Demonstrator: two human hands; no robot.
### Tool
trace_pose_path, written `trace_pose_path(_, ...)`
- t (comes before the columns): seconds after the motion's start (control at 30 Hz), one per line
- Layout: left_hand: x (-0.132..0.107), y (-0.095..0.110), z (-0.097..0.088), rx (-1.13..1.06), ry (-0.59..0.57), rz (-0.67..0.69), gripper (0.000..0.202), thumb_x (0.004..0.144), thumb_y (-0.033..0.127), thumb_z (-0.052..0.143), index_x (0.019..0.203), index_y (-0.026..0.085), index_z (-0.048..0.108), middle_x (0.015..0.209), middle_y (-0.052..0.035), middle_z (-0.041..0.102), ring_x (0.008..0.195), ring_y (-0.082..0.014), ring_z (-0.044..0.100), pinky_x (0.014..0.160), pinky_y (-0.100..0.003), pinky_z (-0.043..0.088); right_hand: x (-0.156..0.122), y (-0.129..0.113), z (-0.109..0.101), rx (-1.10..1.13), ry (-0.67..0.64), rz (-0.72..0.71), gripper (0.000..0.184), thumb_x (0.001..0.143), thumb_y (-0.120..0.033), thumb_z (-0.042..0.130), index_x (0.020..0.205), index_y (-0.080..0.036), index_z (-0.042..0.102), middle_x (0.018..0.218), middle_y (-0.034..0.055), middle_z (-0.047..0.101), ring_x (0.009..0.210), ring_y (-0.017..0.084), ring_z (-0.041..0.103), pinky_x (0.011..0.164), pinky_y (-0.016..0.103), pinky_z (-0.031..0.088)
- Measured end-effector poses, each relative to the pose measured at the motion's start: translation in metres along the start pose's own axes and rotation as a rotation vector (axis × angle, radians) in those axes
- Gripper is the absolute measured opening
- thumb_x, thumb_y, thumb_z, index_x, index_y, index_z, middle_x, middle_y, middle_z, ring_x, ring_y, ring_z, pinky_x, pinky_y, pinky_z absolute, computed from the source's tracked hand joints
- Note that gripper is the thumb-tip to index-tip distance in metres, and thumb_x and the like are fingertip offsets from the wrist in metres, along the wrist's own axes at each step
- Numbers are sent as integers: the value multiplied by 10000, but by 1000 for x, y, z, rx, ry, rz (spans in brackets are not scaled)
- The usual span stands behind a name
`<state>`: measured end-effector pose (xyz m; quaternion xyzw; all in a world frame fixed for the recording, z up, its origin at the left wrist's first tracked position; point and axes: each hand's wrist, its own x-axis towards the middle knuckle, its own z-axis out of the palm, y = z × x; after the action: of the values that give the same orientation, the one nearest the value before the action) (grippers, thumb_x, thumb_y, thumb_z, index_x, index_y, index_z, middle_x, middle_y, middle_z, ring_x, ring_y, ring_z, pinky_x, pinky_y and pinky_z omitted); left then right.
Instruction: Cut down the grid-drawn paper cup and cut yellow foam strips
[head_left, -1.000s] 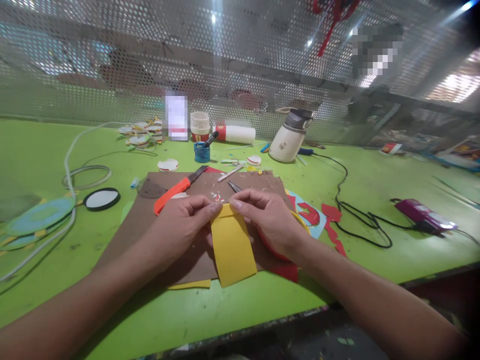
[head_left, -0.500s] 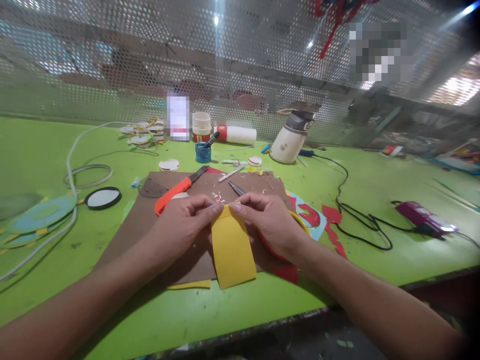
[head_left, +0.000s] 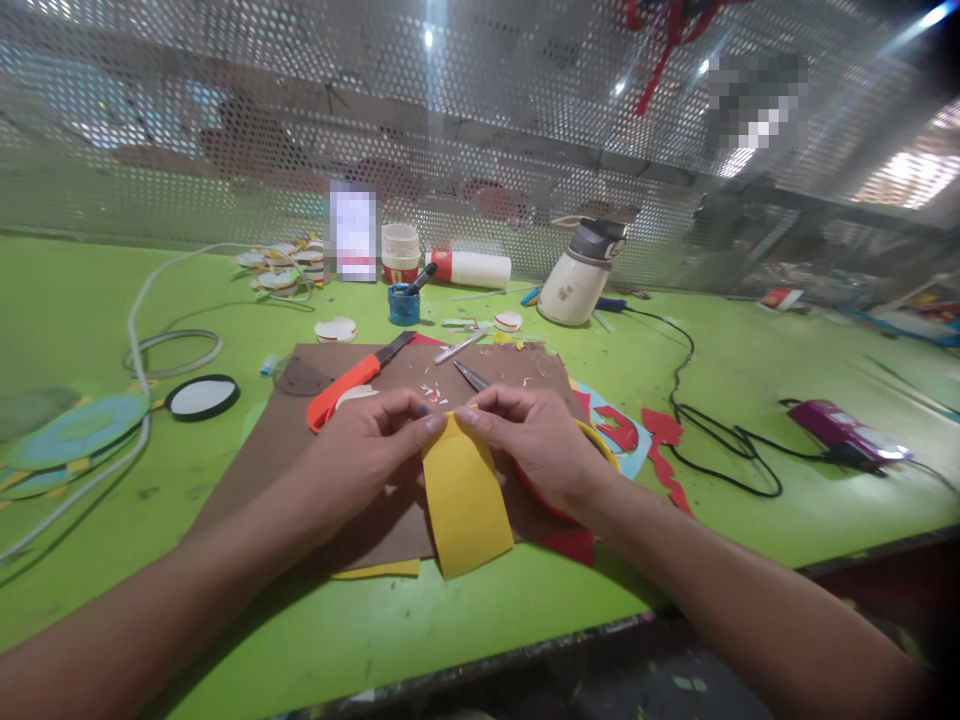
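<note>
Left grip (head_left: pixel 379 435): strip (head_left: pixel 466 500) was pinched at its top edge.
Right grip (head_left: pixel 546 438): same edge was pinched.
Knife (head_left: pixel 349 387): was laid on board (head_left: pixel 277 440).

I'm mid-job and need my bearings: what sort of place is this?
Probably a craft workspace: a yellow rectangular paper-like sheet, an orange-handled cutter knife lying on a brown rectangular board, and irregular red cut-out scraps on a bright green tabletop suggest it.
</note>
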<state>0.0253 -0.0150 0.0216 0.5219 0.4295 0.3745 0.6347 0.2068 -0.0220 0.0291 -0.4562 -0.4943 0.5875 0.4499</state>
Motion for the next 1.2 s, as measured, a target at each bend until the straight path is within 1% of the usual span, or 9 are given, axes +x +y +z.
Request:
trace_pose_path(0.17, 0, 0, -1, -37, -15, -13, 267, 779, 423, 768, 751, 190, 642, 636, 22, 617, 540, -104, 527, 511, -221, 430, 0, -1, 0, -11, -8, -8, 239, 722, -367, 820, 711, -167, 689, 640, -29, 667, 559, 86, 567, 547, 215, 442)
trace_pose_path(0.3, -1, 1, 1, -155, -52, -28, 257, 767, 398, 787, 736, 193, 635, 637, 15, 657, 534, -122, 580, 524, -251, 487, -1, -1, 0, 4, -15, 5, 255, 747, -403, 791, 745, -170, 688, 640, -25, 658, 545, 90, 571, 541, 223, 451)
trace_pose_path(0.43, -1, 0, 2, -192, -57, -23, 240, 760, 369, 797, 714, 183, 651, 607, 4, 667, 500, -135, 595, 511, -273, 514, -1, -2, 0, 19, -8, 2, 246, 745, -388, 792, 738, -170, 678, 635, -34, 643, 533, 83, 561, 514, 210, 438)
trace_pose_path(0.57, 1, -3, 0, -234, -112, -26, 221, 788, 359, 776, 709, 195, 651, 576, 13, 646, 507, -164, 623, 512, -307, 540, 0, -2, 0, 13, 2, -13, 225, 741, -359, 795, 729, -168, 677, 644, -35, 650, 560, 83, 572, 567, 220, 465)
trace_pose_path(0.67, 3, -4, -2, -221, -138, -42, 223, 816, 368, 749, 711, 197, 653, 569, 18, 630, 505, -168, 626, 522, -321, 551, 1, -1, -1, -2, -6, -17, 220, 749, -361, 785, 740, -167, 682, 651, -31, 653, 571, 92, 576, 585, 237, 469)
trace_pose_path(0.77, 4, -4, -2, -190, -168, -40, 221, 860, 364, 699, 737, 182, 676, 605, -1, 652, 514, -161, 621, 536, -315, 550, 1, 0, -2, -25, -18, -17, 210, 762, -351, 775, 750, -161, 687, 658, -25, 657, 583, 96, 576, 592, 242, 459)
trace_pose_path(0.9, 3, -5, -2, -167, -253, -73, 321, 879, 418, 663, 695, 155, 676, 601, -24, 640, 520, -154, 606, 563, -309, 534, 1, -1, -3, -50, -23, -14, 205, 774, -355, 765, 758, -166, 686, 669, -22, 659, 594, 105, 572, 589, 253, 444)
trace_pose_path(1.07, 4, -7, -4, -97, -226, -110, 357, 832, 468, 704, 654, 160, 668, 571, -38, 648, 519, -169, 619, 587, -325, 528, 2, 1, -3, -50, -24, 1, 219, 761, -372, 775, 775, -173, 684, 678, -30, 646, 591, 103, 564, 586, 254, 432)
trace_pose_path(1.2, 4, -5, -3, -85, -183, -91, 331, 807, 464, 729, 673, 164, 684, 584, -37, 654, 520, -165, 616, 568, -312, 525, 2, 4, -3, -40, -55, 70, 272, 758, -433, 775, 801, -183, 677, 687, -8, 659, 586, 128, 585, 564, 270, 428)
